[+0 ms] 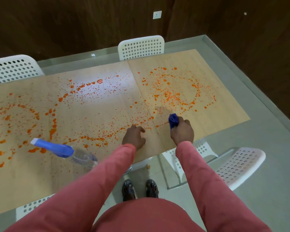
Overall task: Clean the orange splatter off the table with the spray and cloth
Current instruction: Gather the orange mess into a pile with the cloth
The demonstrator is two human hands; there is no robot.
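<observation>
Fingers of our right hand (182, 130) bunched the soft cloth (173, 120); our left hand (134, 137) rested loosely curled, holding nothing. We judged the bottle (65, 152) light, best gripped at its neck.

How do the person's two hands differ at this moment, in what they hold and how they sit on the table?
The right hand grips a bunched blue cloth; the left hand holds nothing. The right hand's fingers curl round the cloth; the left hand's fingers are loosely bent, their tips on the light wooden table. Both are near the table's front edge among orange splatter.
</observation>
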